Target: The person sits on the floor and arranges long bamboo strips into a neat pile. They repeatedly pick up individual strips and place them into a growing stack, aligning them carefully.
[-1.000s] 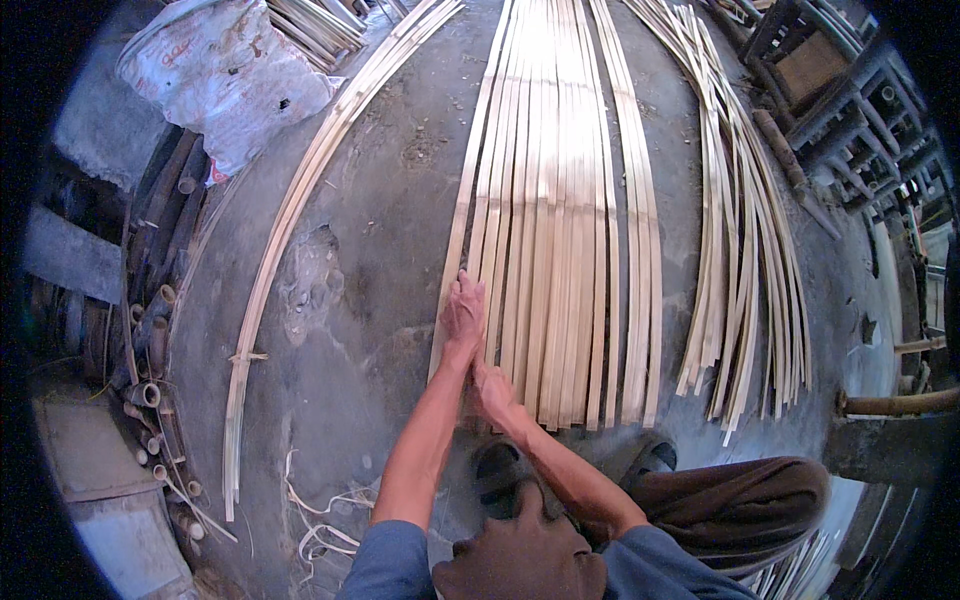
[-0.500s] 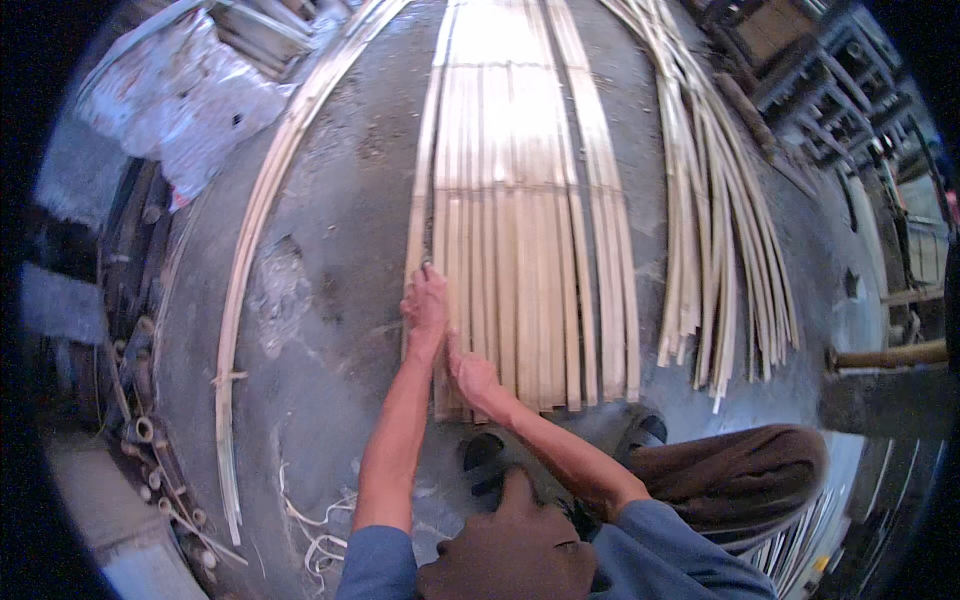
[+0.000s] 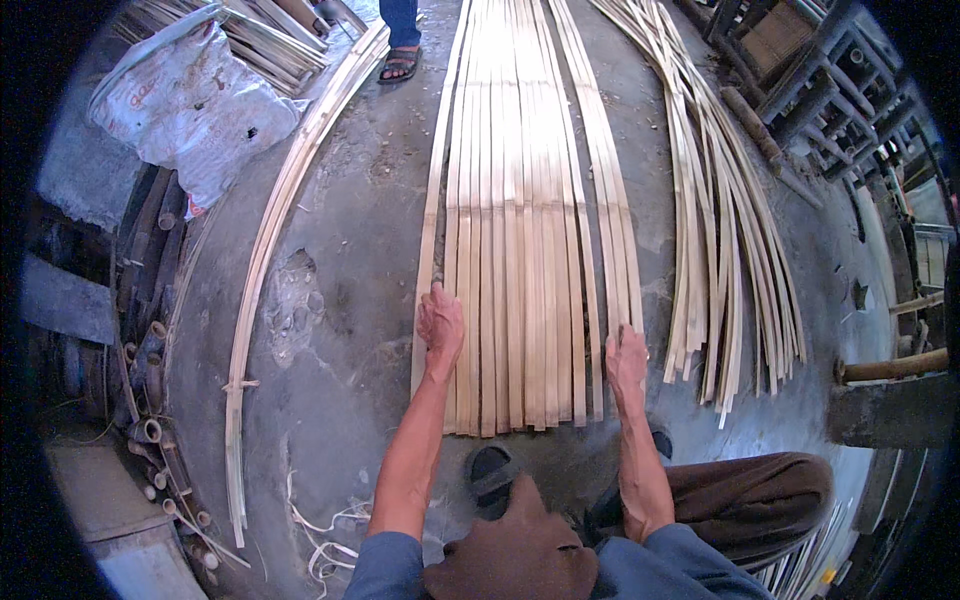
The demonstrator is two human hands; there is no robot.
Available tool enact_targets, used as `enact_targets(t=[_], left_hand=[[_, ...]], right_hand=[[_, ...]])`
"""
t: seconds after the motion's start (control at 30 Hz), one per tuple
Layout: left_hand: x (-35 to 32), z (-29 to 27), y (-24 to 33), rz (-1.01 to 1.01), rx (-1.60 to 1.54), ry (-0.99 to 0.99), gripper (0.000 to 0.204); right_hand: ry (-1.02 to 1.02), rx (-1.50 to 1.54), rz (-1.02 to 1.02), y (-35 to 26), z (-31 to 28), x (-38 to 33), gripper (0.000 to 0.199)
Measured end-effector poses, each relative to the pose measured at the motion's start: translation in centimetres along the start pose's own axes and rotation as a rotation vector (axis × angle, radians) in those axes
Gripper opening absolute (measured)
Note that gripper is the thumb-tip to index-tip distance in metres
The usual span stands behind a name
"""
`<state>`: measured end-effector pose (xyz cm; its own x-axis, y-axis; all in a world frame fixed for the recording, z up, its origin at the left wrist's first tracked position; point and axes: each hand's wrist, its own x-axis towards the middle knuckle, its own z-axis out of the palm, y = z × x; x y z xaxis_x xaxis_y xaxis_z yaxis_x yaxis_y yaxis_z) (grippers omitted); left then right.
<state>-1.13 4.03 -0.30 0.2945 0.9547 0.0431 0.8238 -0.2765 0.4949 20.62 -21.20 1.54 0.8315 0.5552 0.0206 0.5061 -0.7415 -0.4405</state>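
the strips [image 3: 515, 330] lie lengthwise in the middle of the floor [image 3: 345, 410], flat, pale and smooth, with darker joint bands across them and a bright sheen at the far part. the left hand [image 3: 440, 325] is on the outermost left strip, fingers curled; whether they grip it, i cannot tell. the right hand [image 3: 627, 365] is over the near ends of the right strips, fingers partly bent; its hold is unclear too. left, a thin, curved bundle [image 3: 265, 240]; right, a loose, crisscrossed heap [image 3: 735, 230]; far left, a crumpled whitish sack [image 3: 205, 100]. the floor is grey, rough and pitted.
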Motion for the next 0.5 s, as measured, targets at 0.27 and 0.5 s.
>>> enact_targets(t=[0.27, 0.5], left_hand=[[1.6, 0.8, 0.0, -0.185, -0.108, -0.091, 0.025], [4.2, 3.2, -3.7, -0.324, -0.424, -0.109, 0.029]], right_hand=[[0.038, -0.014, -0.064, 2.2, 1.1, 0.0, 0.047], [0.198, 0.122, -0.065, 0.4, 0.4, 0.1, 0.041]])
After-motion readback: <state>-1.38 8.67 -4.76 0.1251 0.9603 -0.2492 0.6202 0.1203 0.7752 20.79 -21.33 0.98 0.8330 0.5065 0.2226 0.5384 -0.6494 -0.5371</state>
